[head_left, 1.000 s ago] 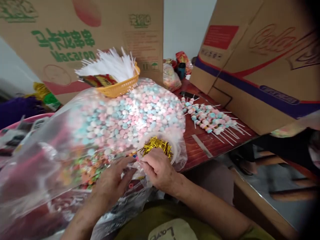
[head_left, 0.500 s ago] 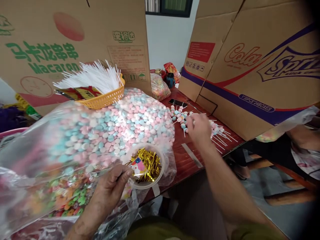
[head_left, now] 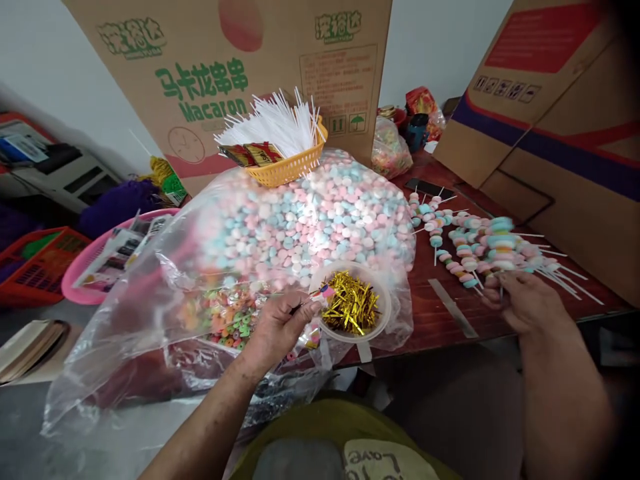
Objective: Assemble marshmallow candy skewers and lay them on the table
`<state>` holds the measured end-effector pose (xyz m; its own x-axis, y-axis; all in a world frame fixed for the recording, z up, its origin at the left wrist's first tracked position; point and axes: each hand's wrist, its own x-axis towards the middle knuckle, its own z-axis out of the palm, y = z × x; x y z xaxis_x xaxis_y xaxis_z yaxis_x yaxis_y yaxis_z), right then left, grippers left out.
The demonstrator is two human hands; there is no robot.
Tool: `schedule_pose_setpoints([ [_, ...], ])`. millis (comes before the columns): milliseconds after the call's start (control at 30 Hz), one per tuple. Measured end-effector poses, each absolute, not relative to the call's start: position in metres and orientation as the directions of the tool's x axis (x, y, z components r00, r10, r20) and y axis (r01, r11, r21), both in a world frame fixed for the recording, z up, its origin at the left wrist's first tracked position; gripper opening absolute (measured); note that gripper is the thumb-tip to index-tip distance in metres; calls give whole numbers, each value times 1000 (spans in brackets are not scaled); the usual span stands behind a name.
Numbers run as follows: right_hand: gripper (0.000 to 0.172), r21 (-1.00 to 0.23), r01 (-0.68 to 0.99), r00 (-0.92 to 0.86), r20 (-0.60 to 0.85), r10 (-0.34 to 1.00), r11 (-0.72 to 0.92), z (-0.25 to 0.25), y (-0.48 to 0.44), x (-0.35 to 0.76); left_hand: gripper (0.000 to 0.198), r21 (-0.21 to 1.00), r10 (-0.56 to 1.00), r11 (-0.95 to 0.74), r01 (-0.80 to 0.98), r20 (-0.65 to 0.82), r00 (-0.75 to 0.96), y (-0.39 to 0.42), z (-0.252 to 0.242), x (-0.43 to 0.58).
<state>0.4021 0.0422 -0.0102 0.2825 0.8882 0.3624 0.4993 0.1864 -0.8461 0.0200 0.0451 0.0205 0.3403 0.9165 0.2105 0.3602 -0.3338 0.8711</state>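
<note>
My left hand (head_left: pixel 277 327) pinches a small printed clear bag (head_left: pixel 325 293) between thumb and fingers, by the left rim of a round plastic tub (head_left: pixel 386 308). Short gold twist ties (head_left: pixel 353 305) fill that tub. In my right hand (head_left: pixel 533 303) is a candy skewer (head_left: pixel 501 241), gripped by its stick and pointing up, with blurred pink, white and blue candies threaded on it. Behind it, more candy skewers (head_left: pixel 463 250) lie in a pile on the dark red table (head_left: pixel 425 317), their white sticks pointing several ways.
A large clear bag of pastel candies (head_left: pixel 310 220) covers the table's left part, with a yellow basket of white sticks (head_left: pixel 287 170) on top. Fruit-coloured rings (head_left: pixel 235 320) show through plastic. Cardboard boxes (head_left: pixel 280 60) stand behind and right. A pink basket (head_left: pixel 83 283) is at left.
My right hand has come away from the skewer pile toward me and now holds one skewer up. My left hand still holds the little bag by the tub. The view has turned left.
</note>
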Motion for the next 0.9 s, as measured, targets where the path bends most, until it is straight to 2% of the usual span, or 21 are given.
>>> schedule_pose_setpoints([
  [67,37,-943,286,349,267,898,170,-4,24,372,36,856,881,-370,361,199,430,44,24,24],
  [167,25,-986,80,285,163,945,146,9,13,309,37,839,815,-422,344,186,549,39,32,31],
  [233,27,-975,-211,107,44,993,66,17,13,267,38,819,790,-448,358,176,587,35,38,31],
  [300,34,-953,-303,-106,12,994,-21,20,16,233,39,805,776,-458,378,154,612,32,43,27],
  [400,26,-977,-202,-229,-21,973,-69,16,17,201,40,824,774,-399,403,67,629,26,46,17],
  [500,32,-988,-143,-134,-36,990,-55,7,15,187,26,891,819,-267,368,9,573,21,38,8],
  [600,35,-987,-141,-9,-70,998,-70,4,13,184,23,912,911,-213,350,56,408,16,26,6],
  [733,39,-976,-150,7,-161,987,-158,9,10,199,26,872,916,-337,354,217,337,12,18,6],
  [833,29,-999,-31,40,-40,998,-39,14,3,231,26,857,907,-391,335,296,301,11,20,-3],
  [900,20,-983,155,42,109,993,101,18,-4,257,26,849,903,-410,333,327,279,12,22,-11],
])
